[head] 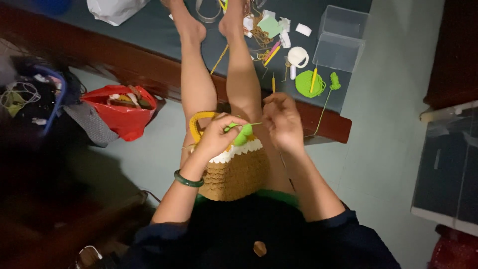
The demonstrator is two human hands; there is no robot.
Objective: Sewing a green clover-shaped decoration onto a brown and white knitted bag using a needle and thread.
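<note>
A mustard crocheted bag (pixel 234 174) with a white scalloped band and a yellow handle rests on my lap. My left hand (pixel 216 135), with a green bangle on its wrist, pinches a small green crocheted piece (pixel 243 134) against the bag's top. My right hand (pixel 281 119) is closed just to the right, pulling a thin green thread taut from that piece. My bare legs stretch forward onto a low dark table (pixel 149 35).
On the table lie a green crocheted disc (pixel 306 83) with a yellow hook, a white yarn roll (pixel 298 56), scraps and two clear plastic boxes (pixel 341 37). A red plastic bag (pixel 122 109) sits on the floor at left. A white-framed cabinet (pixel 445 169) stands right.
</note>
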